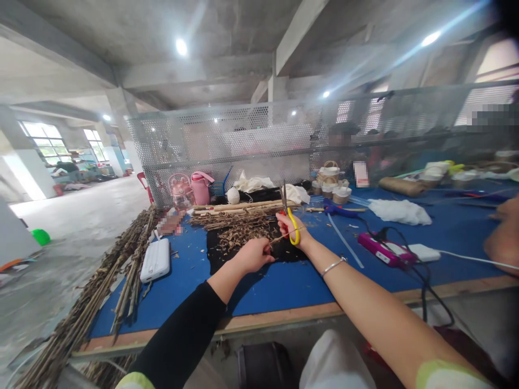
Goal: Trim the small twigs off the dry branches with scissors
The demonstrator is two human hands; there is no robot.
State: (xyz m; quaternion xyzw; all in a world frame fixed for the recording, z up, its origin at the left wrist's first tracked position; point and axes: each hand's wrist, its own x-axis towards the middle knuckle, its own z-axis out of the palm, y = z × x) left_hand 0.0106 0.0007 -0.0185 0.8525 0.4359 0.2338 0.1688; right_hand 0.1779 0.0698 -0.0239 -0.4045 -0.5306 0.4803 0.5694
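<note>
My right hand is closed around a pair of scissors with yellow and red handles, its blades pointing up and away. A thin dry stem runs from that hand to my left hand, whose fingers pinch its near end. Beneath both hands lies a black cloth strewn with brown dry plant bits. Just behind it, dry stalks are stacked crosswise on the blue tabletop.
Long bundles of dried stalks hang over the table's left edge. A white power bank lies near them. To the right are a purple device with cables and a crumpled white bag. A perforated metal screen stands behind; another person's arm is at far right.
</note>
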